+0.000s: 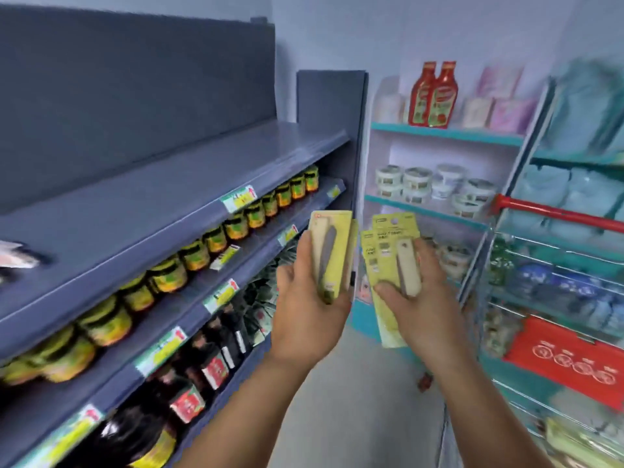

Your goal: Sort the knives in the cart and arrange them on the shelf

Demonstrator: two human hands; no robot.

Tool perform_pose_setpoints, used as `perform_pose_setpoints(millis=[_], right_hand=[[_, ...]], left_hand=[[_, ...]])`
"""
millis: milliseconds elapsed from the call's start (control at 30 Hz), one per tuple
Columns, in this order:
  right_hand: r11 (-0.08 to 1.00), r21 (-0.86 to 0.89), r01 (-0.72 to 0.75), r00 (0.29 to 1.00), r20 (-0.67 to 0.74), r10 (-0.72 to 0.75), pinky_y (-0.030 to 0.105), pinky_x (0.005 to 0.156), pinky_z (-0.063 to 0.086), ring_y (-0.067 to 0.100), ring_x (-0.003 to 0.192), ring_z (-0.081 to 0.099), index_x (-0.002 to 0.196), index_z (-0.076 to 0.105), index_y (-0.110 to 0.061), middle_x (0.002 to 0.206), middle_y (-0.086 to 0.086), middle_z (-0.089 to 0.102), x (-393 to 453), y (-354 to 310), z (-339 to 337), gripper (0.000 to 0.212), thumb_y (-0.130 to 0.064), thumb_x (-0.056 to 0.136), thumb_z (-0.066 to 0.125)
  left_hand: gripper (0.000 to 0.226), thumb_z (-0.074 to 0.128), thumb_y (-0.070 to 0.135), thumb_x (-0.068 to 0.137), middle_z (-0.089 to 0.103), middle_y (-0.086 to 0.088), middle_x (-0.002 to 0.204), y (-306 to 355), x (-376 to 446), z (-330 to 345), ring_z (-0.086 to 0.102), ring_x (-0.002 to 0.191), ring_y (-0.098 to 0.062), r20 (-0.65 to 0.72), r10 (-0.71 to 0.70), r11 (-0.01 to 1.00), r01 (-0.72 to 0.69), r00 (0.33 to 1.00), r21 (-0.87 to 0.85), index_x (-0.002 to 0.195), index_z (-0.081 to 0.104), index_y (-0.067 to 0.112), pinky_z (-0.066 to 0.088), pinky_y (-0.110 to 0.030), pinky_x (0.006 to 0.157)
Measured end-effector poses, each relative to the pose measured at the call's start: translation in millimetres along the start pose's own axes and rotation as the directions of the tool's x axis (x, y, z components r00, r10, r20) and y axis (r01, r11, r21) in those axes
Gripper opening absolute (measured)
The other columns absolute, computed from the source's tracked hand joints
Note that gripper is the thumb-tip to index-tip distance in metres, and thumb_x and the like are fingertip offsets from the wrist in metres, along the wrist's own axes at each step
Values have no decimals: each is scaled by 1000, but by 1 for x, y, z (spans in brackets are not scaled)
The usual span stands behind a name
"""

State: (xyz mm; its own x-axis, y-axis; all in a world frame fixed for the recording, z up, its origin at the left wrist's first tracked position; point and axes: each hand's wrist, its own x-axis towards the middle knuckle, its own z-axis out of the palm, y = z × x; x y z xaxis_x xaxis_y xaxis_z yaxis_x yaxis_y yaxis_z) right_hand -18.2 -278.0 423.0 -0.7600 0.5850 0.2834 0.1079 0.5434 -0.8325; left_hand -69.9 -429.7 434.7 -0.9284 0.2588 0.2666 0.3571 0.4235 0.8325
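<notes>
Yellow knife packs [332, 255] gripped in both hands [309, 309]

Two bare arms came up from the near edge. No sleeves covered them up to where the picture ended. The left hand [305, 319] and the right hand [422, 309] wore no gloves, rings or watch.

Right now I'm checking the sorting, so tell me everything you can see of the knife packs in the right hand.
The knife packs are yellow-green cards, several fanned together, printed backs toward the camera, labels too blurred to read. The front one carries a knife with a cream handle and a grey blade. They stand roughly upright, gripped in the right hand, thumb across the front, held beside the pack in the left hand.
</notes>
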Motion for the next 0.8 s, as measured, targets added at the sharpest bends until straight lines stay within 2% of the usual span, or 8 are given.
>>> perform_pose_setpoints(millis=[100, 233, 300, 433, 500, 600, 700, 800], right_hand=[[997, 5, 77, 997, 26, -77, 26, 80, 37, 20, 113, 54, 144, 32, -33, 127, -6, 56, 3, -43, 34, 78, -28, 78, 73], [993, -6, 117, 989, 87, -116, 33, 85, 44, 23, 111, 55, 143, 28, -41, 126, -3, 54, 18, -84, 72, 76, -37, 79, 69], [990, 12, 141, 983, 116, -141, 34, 85, 46, 22, 109, 55, 141, 28, -43, 126, -3, 54, 29, -103, 87, 75, -37, 79, 69], [978, 70, 194, 966, 160, -203, 31, 84, 43, 20, 109, 53, 141, 29, -43, 125, -3, 53, 56, -131, 117, 74, -35, 80, 70], [970, 68, 232, 952, 187, -241, 28, 79, 39, 21, 108, 53, 142, 29, -42, 126, -2, 51, 74, -141, 132, 74, -35, 81, 69], [964, 70, 257, 935, 233, -266, 29, 79, 38, 22, 111, 51, 144, 27, -40, 133, 0, 47, 109, -155, 157, 73, -36, 83, 67], [958, 59, 281, 914, 289, -286, 31, 81, 39, 23, 115, 48, 145, 25, -40, 136, 1, 43, 154, -171, 189, 73, -38, 85, 65], [952, 37, 304, 892, 341, -298, 33, 81, 39, 26, 110, 50, 143, 23, -43, 130, 3, 41, 204, -188, 225, 72, -38, 85, 64]], left_hand=[[92, 65, 32, 82, 29, 11, 117, -11, 13, -50, 41, 102, -6, -57, 4, 1000, -3, 998, 19, 148, 2, 46, 30, -14, 79], [89, 64, 32, 83, 34, 9, 114, -19, 31, -100, 43, 80, 1, -123, 0, 1000, 2, 992, 10, 146, 4, 49, 33, -16, 77], [88, 63, 33, 84, 34, 10, 111, -22, 42, -120, 46, 80, 5, -147, -8, 1000, 9, 989, 2, 145, 3, 50, 34, -17, 73], [87, 62, 35, 84, 32, 10, 113, -32, 72, -151, 49, 91, -7, -190, -32, 999, 34, 981, 7, 146, 3, 47, 38, -19, 81], [86, 62, 31, 83, 31, 11, 110, -36, 90, -164, 53, 93, -9, -211, -37, 999, 40, 977, 6, 145, 5, 49, 48, -27, 85], [80, 61, 29, 84, 30, 11, 103, -44, 124, -180, 53, 85, -5, -234, -68, 997, 76, 970, 26, 143, 11, 48, 50, -26, 80], [65, 59, 24, 79, 31, 6, 103, -57, 167, -189, 55, 81, -19, -269, -109, 994, 113, 957, -3, 133, 28, 44, 57, -40, 72], [65, 55, 20, 81, 30, 5, 105, -73, 218, -193, 58, 77, -21, -327, -165, 981, 189, 930, 42, 129, 25, 51, 57, -41, 72]])
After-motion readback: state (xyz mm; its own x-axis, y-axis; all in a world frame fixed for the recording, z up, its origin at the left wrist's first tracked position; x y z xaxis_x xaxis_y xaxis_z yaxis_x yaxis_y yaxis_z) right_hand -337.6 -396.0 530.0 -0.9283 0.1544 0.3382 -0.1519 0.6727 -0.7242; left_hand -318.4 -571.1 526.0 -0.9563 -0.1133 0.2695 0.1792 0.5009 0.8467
